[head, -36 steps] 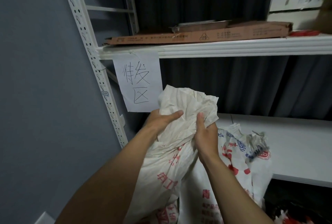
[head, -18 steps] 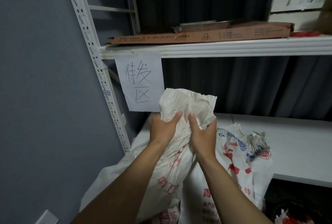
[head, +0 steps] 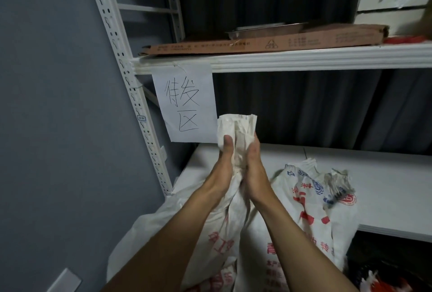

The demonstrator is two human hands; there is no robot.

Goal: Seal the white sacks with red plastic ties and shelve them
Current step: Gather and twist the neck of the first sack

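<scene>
A white woven sack with red print stands upright in front of the lower shelf. Its gathered mouth sticks up above my hands. My left hand and my right hand squeeze the sack's neck from both sides, fingers wrapped round the bunched fabric. A second white sack with red and blue print leans against the shelf edge to the right, its top crumpled. Something red and white shows at the bottom right; I cannot tell what it is. No tie shows on either sack's neck.
A paper sign with handwritten characters hangs from the upper shelf, just left of the sack's mouth. A flat cardboard box, a metal tray and a white box lie on that shelf. The perforated upright stands at left.
My hands have closed in on the sack's neck, bunching the wide open mouth into a narrow gathered tuft. The sack now stands more upright.
</scene>
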